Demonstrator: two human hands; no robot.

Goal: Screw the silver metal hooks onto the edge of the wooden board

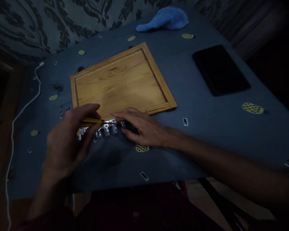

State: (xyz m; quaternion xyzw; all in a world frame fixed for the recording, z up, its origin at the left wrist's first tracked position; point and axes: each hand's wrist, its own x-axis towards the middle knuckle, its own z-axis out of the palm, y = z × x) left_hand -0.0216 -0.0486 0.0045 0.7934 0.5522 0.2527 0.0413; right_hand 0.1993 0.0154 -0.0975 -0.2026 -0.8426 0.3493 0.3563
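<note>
My left hand (71, 136) is closed around the yellow handle of a slim screwdriver (92, 121). Its dark shaft points right, the tip at the shiny metal hooks (106, 129) in a row along the near edge of a framed wooden board (115, 81). My right hand (144, 128) curls over that edge at the row's right end. One metal hook sits by its fingertips, and a dark shape shows between finger and thumb; what exactly it grips I cannot make out.
Several small screws (61, 115) lie left of the board, with a small dark item (57, 87) above them. A black tablet-like slab (221, 70) rests at the right, a blue cloth (167, 20) at the back. A white cable (26, 104) runs along the left table edge.
</note>
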